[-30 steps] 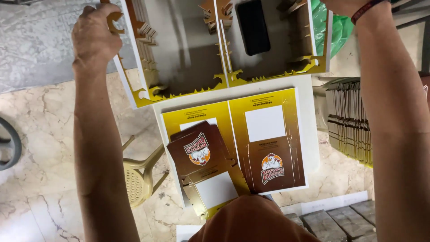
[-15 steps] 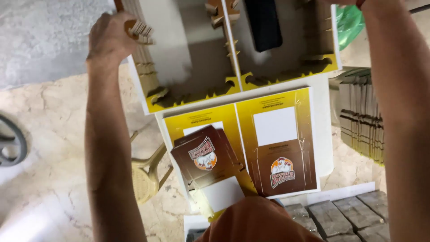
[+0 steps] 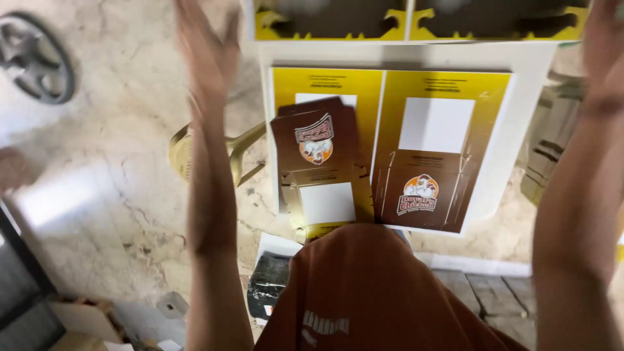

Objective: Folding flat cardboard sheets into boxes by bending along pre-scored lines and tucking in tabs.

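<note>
Left hand (image 3: 207,49): raised, blurred, fingers spread, holding nothing visible. Right hand (image 3: 603,45): raised at the frame edge, grip not discernible. Printed cardboard sheet (image 3: 390,140): lay flat below, between both arms; lifting likely wanted even holds on both side edges.
</note>
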